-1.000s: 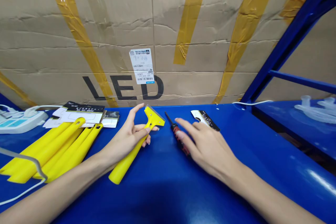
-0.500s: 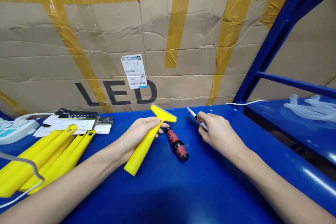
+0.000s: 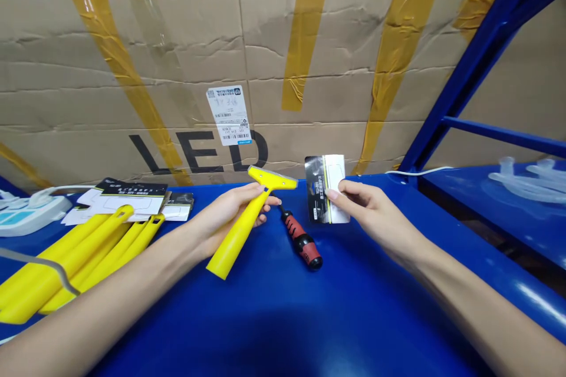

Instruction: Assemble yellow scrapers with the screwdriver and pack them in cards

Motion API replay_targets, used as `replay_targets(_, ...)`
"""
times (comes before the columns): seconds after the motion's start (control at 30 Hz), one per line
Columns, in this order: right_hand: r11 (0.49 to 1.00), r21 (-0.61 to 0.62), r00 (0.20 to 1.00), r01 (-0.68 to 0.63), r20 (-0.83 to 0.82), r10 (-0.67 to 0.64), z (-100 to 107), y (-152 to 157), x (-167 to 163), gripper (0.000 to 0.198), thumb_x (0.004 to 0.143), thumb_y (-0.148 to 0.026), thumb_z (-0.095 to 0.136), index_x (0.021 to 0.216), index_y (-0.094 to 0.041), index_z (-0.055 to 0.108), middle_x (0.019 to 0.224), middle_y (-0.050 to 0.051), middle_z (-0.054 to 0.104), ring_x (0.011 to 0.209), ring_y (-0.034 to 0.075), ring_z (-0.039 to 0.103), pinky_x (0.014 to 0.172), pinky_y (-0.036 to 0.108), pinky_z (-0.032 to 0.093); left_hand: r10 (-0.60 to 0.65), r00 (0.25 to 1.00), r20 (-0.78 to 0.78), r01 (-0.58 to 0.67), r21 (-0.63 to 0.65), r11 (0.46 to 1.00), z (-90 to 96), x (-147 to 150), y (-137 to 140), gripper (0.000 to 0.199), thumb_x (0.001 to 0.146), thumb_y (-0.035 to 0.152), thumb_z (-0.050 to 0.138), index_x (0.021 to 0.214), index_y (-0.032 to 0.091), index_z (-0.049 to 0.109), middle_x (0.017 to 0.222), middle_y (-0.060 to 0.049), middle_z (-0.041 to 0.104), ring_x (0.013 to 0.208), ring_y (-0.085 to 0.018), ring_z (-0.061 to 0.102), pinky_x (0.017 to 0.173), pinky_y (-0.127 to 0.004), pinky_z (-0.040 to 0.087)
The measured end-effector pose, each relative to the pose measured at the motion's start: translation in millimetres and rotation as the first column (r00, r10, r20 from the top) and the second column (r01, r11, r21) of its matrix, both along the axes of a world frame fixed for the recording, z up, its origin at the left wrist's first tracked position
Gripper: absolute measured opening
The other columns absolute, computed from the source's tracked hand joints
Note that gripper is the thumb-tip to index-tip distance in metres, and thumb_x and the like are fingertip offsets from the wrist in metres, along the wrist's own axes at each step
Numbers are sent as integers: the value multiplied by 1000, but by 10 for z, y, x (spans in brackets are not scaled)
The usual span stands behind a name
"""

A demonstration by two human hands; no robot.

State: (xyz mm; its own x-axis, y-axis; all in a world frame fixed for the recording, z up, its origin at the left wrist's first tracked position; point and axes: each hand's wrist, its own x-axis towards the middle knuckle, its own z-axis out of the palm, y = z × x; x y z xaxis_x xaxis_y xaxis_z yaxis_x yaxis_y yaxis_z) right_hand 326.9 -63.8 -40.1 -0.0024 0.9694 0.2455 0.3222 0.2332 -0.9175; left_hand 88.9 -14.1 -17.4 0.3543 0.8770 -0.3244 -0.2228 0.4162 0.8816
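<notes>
My left hand is closed around the neck of a yellow scraper, whose wide blade head points away and whose handle slants toward me. In my right hand, a black and white printed card is pinched between thumb and fingers, its face turned to me. Between the two hands a screwdriver with a red and black handle lies on the blue surface. Its tip is partly hidden by the fingers of my left hand.
Several yellow scraper handles lie at the left beside a stack of printed cards. A white power strip is at the far left. Behind stands a large taped carton; a blue rack post and clear plastic pieces are at the right.
My right hand has turned the card from edge-on to face-on. The scraper stays in my left hand, shifted slightly. The view has moved a little.
</notes>
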Motion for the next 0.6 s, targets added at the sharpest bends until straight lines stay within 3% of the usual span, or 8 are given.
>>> replay_targets(0.13, 997, -65, 978, -47, -207, 33, -37, 4, -32, 37, 72, -52, 82, 73, -17, 69, 92, 6, 65, 84, 19, 57, 73, 29, 44, 64, 998, 0, -64, 8, 998, 48, -46, 40, 17, 94, 16, 59, 101, 7, 71, 95, -15, 75, 63, -12, 64, 58, -20, 55)
replay_targets(0.2, 995, -83, 967, -60, -251, 38, -46, 7, -43, 35, 73, -50, 83, 70, -17, 71, 94, 6, 65, 84, 18, 57, 73, 30, 44, 95, 995, -23, -95, 21, 995, 50, -62, 53, 21, 96, 21, 58, 103, 7, 72, 100, -15, 76, 61, -11, 62, 54, -20, 53)
replay_targets(0.3, 994, -89, 971, -70, -234, 48, -46, 5, -43, 36, 75, -50, 81, 65, -17, 71, 92, 5, 65, 79, 16, 54, 67, 29, 42, 104, 995, -8, -103, 33, 994, 29, -65, 65, 21, 97, 27, 59, 98, 11, 72, 109, -16, 76, 63, -11, 63, 52, -20, 50)
replay_targets(0.43, 980, -182, 966, -80, -255, 32, -35, -10, -9, 34, 73, -52, 82, 70, -19, 72, 83, 1, 60, 60, 10, 42, 50, 26, 31, 89, 987, 135, -99, 75, 992, -36, -36, 95, 13, 98, 22, 56, 99, 14, 66, 108, -17, 75, 81, -17, 71, 66, -24, 53)
replay_targets(0.53, 974, -188, 966, -123, -248, 74, -16, -27, 8, 36, 74, -54, 80, 70, -20, 70, 69, -3, 51, 53, 8, 33, 48, 26, 24, 150, 965, 217, -181, 129, 975, -85, -15, 131, 7, 97, 15, 56, 92, 16, 59, 93, -14, 76, 70, -14, 68, 61, -22, 49)
replay_targets(0.6, 978, -158, 978, -134, -181, 105, 0, -34, -4, 40, 76, -56, 78, 65, -19, 68, 64, -3, 48, 53, 8, 35, 49, 26, 26, 200, 945, 260, -245, 153, 957, -96, -6, 141, 9, 97, 13, 57, 88, 16, 56, 89, -12, 76, 66, -11, 66, 58, -19, 46)
